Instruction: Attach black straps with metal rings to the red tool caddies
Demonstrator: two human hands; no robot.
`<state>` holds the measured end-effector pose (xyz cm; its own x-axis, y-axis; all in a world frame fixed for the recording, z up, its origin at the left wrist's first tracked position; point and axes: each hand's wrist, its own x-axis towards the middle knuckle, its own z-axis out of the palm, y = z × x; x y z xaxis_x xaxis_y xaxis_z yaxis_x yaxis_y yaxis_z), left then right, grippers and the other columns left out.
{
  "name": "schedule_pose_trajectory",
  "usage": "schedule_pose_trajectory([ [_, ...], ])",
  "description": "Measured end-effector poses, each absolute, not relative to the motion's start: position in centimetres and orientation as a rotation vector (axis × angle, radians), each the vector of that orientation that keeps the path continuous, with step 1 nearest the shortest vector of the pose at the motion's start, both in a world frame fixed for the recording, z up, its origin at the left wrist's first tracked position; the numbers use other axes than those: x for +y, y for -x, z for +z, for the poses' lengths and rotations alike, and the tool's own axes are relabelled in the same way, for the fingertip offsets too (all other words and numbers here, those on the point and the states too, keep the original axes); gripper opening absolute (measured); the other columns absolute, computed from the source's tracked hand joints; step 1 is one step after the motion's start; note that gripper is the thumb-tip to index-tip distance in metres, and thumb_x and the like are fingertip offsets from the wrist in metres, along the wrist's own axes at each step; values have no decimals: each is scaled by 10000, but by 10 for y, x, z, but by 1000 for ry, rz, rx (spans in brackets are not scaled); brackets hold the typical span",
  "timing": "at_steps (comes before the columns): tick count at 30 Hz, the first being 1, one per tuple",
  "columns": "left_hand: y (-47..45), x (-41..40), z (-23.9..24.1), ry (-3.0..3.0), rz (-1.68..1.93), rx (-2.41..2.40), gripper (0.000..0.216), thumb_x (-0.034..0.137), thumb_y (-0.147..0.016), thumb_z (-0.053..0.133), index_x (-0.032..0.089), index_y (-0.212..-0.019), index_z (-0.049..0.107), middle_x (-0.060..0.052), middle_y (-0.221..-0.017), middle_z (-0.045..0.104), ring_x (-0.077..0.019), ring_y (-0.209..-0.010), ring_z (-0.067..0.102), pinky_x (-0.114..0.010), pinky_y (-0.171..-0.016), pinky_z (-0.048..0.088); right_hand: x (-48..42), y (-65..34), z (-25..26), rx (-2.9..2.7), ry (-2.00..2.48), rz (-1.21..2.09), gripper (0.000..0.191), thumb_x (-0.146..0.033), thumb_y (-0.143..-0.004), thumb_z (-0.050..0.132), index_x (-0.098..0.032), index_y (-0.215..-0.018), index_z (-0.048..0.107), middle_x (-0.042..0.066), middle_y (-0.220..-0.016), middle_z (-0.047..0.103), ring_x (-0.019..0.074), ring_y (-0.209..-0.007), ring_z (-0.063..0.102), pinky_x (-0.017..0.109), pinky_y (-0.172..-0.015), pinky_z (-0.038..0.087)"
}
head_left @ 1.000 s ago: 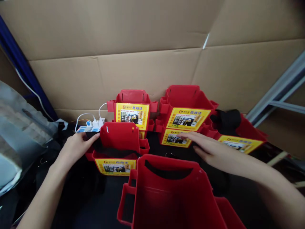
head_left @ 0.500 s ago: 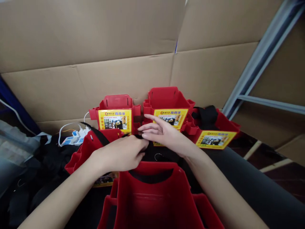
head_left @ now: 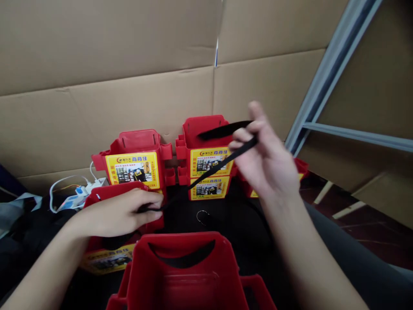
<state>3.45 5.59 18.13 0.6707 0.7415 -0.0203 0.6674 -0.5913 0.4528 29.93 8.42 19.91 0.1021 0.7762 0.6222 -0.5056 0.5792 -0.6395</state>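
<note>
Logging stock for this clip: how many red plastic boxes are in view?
6 red boxes: one back left, two stacked back centre, one partly hidden behind the right hand, one under the left hand, one nearest the camera. Others may be nested unseen.

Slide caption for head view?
Raised right hand and left hand hold a black woven strap taut over a red plastic box; more yellow-labelled red boxes stand against brown cardboard.
</note>
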Motion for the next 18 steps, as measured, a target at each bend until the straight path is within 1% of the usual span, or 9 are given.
schedule_pose_trajectory([
  [4,-8,60,189,-2354,189,1075,262,311,-821,546,260,-1070,608,-30,-1079,619,-207,-970,570,-282,-797,468,84,-324,211,-966,210,659,234,-154,-888,402,-281,-935,592,-18,-867,525,64,-648,461,167,-665,451],
  [6,-12,63,195,-2273,292,922,481,300,-756,637,301,-1219,507,-19,-1304,499,-228,-1180,464,-295,-935,423,81,-318,206,-1083,206,673,148,-186,-866,467,-278,-934,560,-31,-705,478,75,-554,416,187,-603,445],
  [8,-32,64,199,-2134,522,769,614,326,-726,670,306,-1287,420,-16,-1392,408,-217,-1269,378,-294,-995,382,77,-300,194,-1374,247,805,75,-260,-845,532,-256,-919,539,-46,-616,443,81,-526,413,212,-570,437],
  [10,-62,63,199,-2020,673,693,475,374,-745,639,244,-1183,509,-44,-1245,550,-196,-1146,507,-277,-915,442,74,-278,181,-1713,255,1011,119,-325,-843,542,-210,-872,531,-38,-631,474,78,-543,445,220,-557,431],
  [11,-77,62,198,-1996,653,742,309,380,-775,601,196,-1023,589,-47,-1034,650,-177,-972,600,-260,-816,483,73,-268,175,-1834,254,1118,145,-337,-853,526,-192,-856,526,-30,-656,493,76,-556,459,220,-560,432],
  [12,-90,61,195,-1984,685,822,237,387,-804,556,167,-872,615,-31,-823,669,-152,-784,630,-237,-694,497,73,-262,170,-1911,254,1195,150,-332,-860,513,-183,-848,524,-24,-686,508,75,-577,477,220,-575,439],
  [14,-108,60,190,-1989,852,973,253,366,-827,519,152,-711,590,5,-620,611,-120,-602,588,-208,-566,465,76,-258,166,-1963,302,1225,118,-299,-854,520,-189,-892,541,-6,-799,555,90,-706,542,231,-677,466],
  [16,-110,61,186,-2022,1084,1016,253,329,-840,497,150,-691,597,5,-637,618,-118,-623,582,-207,-593,462,80,-267,166,-1996,415,1178,259,-256,-826,558,-232,-1083,539,15,-1033,572,117,-953,553,251,-844,446],
  [18,-101,64,186,-2011,1294,985,248,307,-849,481,151,-728,631,-11,-722,658,-130,-702,602,-225,-682,478,85,-283,168,-2065,515,1160,562,-245,-818,563,-308,-1335,352,23,-1263,481,132,-1110,502,276,-936,409],
])
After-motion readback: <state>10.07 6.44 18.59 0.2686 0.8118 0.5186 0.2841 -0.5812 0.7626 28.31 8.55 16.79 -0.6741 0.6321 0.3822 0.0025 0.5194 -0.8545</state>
